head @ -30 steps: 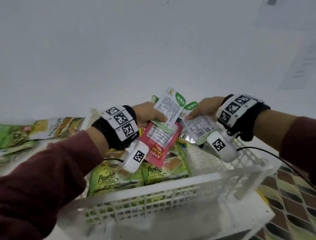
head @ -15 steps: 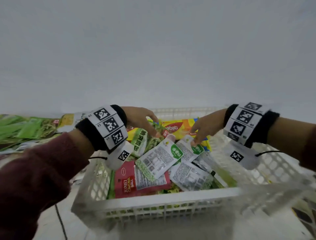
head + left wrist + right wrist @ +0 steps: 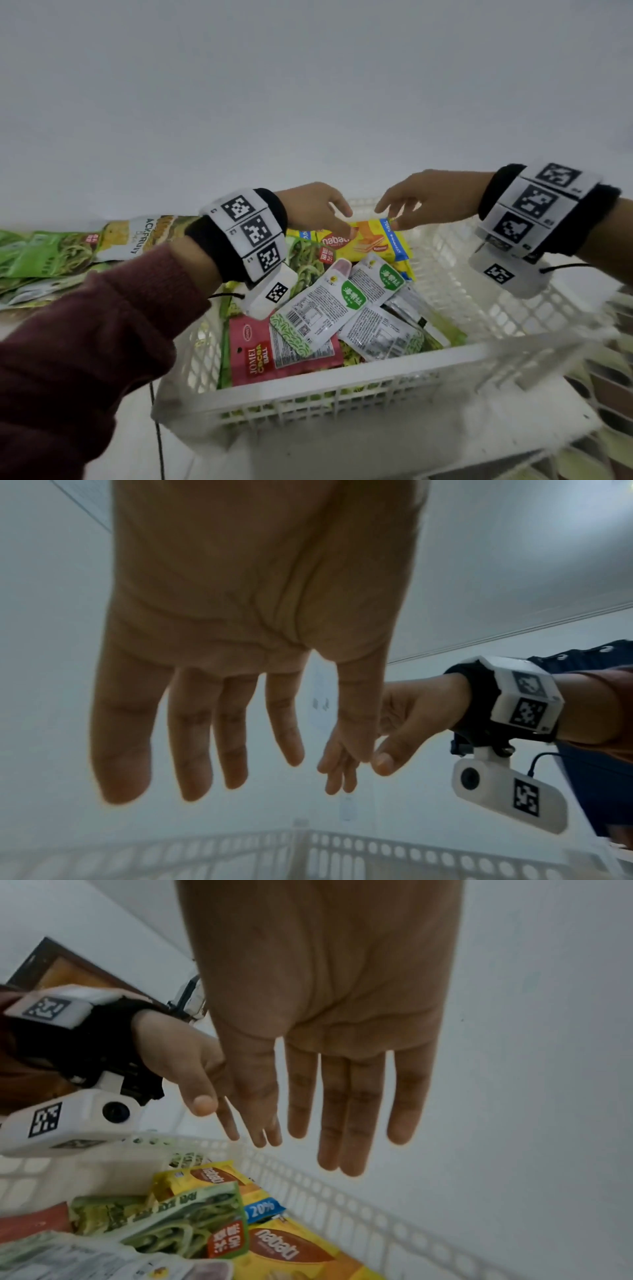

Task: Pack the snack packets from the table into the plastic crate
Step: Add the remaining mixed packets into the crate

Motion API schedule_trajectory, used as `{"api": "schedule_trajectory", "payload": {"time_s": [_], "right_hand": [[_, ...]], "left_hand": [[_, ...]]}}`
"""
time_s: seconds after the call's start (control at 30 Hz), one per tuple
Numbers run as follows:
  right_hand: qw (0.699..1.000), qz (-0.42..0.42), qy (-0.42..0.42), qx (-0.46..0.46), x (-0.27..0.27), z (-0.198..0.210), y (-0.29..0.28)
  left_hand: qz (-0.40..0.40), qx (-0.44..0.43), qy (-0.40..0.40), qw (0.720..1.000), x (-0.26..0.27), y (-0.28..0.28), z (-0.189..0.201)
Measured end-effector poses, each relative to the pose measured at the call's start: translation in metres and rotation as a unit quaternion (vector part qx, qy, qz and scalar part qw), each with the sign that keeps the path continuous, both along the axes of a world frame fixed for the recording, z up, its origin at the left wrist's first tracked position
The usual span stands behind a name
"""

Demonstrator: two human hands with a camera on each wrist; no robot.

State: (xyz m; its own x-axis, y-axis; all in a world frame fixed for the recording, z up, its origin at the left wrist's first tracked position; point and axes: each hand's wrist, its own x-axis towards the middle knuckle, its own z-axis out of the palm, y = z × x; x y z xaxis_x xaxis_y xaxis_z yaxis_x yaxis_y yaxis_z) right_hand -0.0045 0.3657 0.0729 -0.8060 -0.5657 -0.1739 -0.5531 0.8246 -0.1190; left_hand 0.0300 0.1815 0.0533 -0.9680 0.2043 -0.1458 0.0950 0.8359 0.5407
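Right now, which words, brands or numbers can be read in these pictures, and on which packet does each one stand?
"JOMEI COCOA BALL": red flat packet in the white plastic crate.
"nabati": yellow wafer packet.
"20%": blue corner of a yellow packet.
"ACKFRUIT": white and green packet on the table; first letter hidden.
Chinese labels and small print: unreadable to me.

The white table carries the plastic crate and, at left, loose snack packets (mostly green).

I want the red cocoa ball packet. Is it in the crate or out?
In. The red cocoa ball packet lies flat inside the white plastic crate, partly under white seaweed packets.
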Motion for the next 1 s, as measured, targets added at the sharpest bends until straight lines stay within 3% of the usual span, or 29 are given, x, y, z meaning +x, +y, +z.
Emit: {"api": "schedule_trajectory", "payload": {"time_s": [0.17, 0.3, 0.37, 0.5, 0.6, 0.7, 0.8, 0.93, 1.0], "right_hand": [[0.999, -0.026, 0.038, 0.023, 0.012, 0.014, 0.021], [0.997, -0.069, 0.025, 0.031, 0.007, 0.012, 0.036], [0.996, -0.088, -0.005, 0.019, -0.004, 0.004, 0.038], [0.983, -0.109, -0.141, 0.051, -0.024, -0.025, 0.033], [0.962, -0.058, -0.21, 0.161, -0.021, -0.057, 0.015], [0.945, 0.009, -0.204, 0.256, -0.006, -0.076, -0.007], [0.953, 0.063, -0.154, 0.254, 0.007, -0.082, -0.02], [0.936, 0.133, -0.147, 0.291, 0.013, -0.087, -0.026], [0.941, 0.17, -0.132, 0.26, 0.014, -0.089, -0.026]], "left_hand": [[-0.071, 0.006, 0.073, 0.995, -0.004, 0.033, 0.005], [-0.125, -0.054, 0.083, 0.987, -0.006, 0.058, 0.001], [-0.147, -0.117, 0.062, 0.98, -0.011, 0.068, -0.008], [-0.165, -0.229, 0.0, 0.959, -0.023, 0.08, -0.035], [-0.163, -0.261, -0.026, 0.951, -0.029, 0.079, -0.05], [-0.164, -0.304, -0.022, 0.938, -0.033, 0.076, -0.057], [-0.128, -0.277, -0.027, 0.952, -0.04, 0.071, -0.058], [-0.087, -0.218, -0.061, 0.97, -0.042, 0.061, -0.057], [-0.067, -0.207, -0.093, 0.972, -0.037, 0.056, -0.057]]}}
